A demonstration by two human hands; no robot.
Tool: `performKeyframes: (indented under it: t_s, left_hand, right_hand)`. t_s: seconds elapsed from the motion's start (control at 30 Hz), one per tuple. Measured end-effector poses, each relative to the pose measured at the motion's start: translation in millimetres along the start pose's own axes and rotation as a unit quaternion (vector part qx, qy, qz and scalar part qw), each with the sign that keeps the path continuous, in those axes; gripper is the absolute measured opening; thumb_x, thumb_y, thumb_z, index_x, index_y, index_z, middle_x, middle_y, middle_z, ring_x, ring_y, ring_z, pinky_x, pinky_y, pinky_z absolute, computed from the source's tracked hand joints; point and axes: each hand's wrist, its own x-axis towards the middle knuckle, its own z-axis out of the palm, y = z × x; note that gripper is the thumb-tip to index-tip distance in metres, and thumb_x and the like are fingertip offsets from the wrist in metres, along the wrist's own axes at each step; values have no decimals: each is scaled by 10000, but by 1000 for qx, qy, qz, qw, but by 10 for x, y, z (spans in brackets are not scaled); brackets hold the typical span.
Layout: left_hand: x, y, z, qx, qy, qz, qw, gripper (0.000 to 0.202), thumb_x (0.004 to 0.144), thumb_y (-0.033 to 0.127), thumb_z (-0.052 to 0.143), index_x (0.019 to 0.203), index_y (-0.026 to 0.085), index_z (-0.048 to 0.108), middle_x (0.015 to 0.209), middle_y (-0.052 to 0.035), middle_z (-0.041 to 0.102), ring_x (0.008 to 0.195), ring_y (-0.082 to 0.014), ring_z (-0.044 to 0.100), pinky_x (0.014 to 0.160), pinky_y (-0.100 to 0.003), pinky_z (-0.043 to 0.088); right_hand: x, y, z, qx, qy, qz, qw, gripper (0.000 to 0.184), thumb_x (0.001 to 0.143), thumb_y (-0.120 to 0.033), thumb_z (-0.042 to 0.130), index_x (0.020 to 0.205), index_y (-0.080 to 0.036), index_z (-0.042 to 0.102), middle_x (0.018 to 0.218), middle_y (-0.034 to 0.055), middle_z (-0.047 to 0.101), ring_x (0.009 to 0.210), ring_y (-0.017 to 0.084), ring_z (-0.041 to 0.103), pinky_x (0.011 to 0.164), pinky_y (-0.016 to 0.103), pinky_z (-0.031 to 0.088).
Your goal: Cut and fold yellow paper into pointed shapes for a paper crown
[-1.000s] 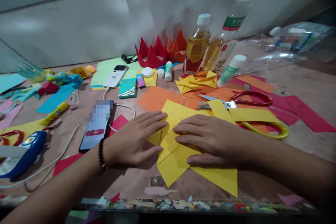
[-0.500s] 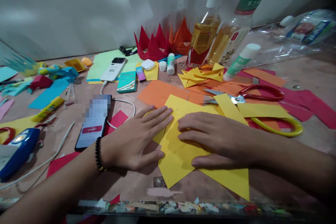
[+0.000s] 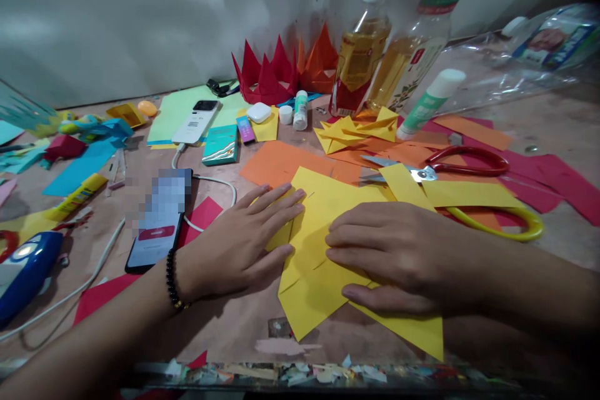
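A folded sheet of yellow paper (image 3: pixel 309 300) with pointed corners lies on the table in front of me. My left hand (image 3: pixel 253 240) rests palm down along its left side, fingers stretched out, a black bead bracelet at the wrist. Pressed on the right part of the paper is my right hand (image 3: pixel 389 256), its fingers slightly bent and the thumb apart; it covers much of the folds there. Beyond my right hand lie scissors (image 3: pixel 424 173) with one red and one yellow handle, partly under a yellow paper strip (image 3: pixel 473 194).
Red (image 3: pixel 265 78) and orange (image 3: pixel 319 65) paper crowns stand by the wall, beside two drink bottles (image 3: pixel 359 56). A large glue stick (image 3: pixel 431 103) stands tilted near folded yellow pieces (image 3: pixel 356 131). Left lie a phone (image 3: pixel 157 237), a white cable (image 3: pixel 105 262) and a blue tool (image 3: pixel 32 275).
My right hand has shifted slightly to the right on the yellow paper, with the fingertips a little farther from the left hand. The view has moved slightly; the paper stays flat.
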Motion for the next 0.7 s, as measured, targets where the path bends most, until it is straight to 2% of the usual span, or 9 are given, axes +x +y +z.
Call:
performKeyframes:
  t_s: [0.1,0.17,0.23,0.3,0.37,0.47,0.6,0.7]
  left_hand:
    - [0,-4,-7,20,33,34,999,555,1124,411,511,1586,104,498,1684,-196,509,1574,-389,479,1261,-632,452]
    - [-1,-11,-19,26,71,67,995,465,1113,376,565,1489,105,601,1573,-177,643,1454,-370,621,1189,-588,544]
    - [-3,-11,-36,21,96,86,992,390,1098,337,608,1413,115,663,1482,-153,721,1373,-339,688,1152,-546,588]
    - [-4,-2,-51,11,106,92,990,362,1081,300,626,1388,119,684,1450,-148,742,1357,-331,699,1137,-529,607]
    - [-6,13,-60,-1,111,99,989,348,1064,275,636,1371,124,699,1433,-138,754,1349,-333,703,1126,-526,618]
    - [-10,33,-62,-10,116,111,987,342,1052,270,656,1351,115,710,1427,-120,761,1337,-339,707,1115,-527,626]
    - [-9,44,-68,-23,108,107,988,358,1046,271,667,1361,106,708,1456,-105,745,1346,-342,696,1095,-527,636]
    - [-4,44,-74,-29,107,105,988,357,1046,271,664,1357,104,715,1445,-101,752,1337,-342,700,1090,-534,637]
  right_hand:
    - [0,-9,9,1,0,-1,1000,276,1094,-370,585,1108,-165,770,1030,106,774,967,249,705,867,397,538]
    - [-3,-12,20,-1,-2,3,1000,277,1099,-362,580,1090,-162,772,1025,99,772,945,243,703,852,397,535]
    - [-7,-3,35,-6,7,3,1000,272,1100,-352,583,1075,-159,774,1031,96,778,976,249,708,865,400,537]
    - [-11,30,60,-25,34,7,999,277,1094,-350,591,1113,-140,771,1075,108,789,1051,276,707,912,423,540]
    - [-18,87,95,-55,57,36,996,355,1087,-392,597,1224,-101,748,1206,155,782,1154,322,689,987,475,528]
    - [-37,185,153,-85,40,81,992,549,1090,-517,563,1383,-69,683,1393,212,724,1267,373,647,1076,548,483]
    - [-51,241,190,-96,17,91,991,644,1109,-579,482,1421,-43,656,1409,216,718,1280,383,633,1087,565,474]
    - [-45,229,162,-110,21,102,988,563,1108,-527,507,1359,-61,697,1384,215,725,1283,390,627,1094,572,472]
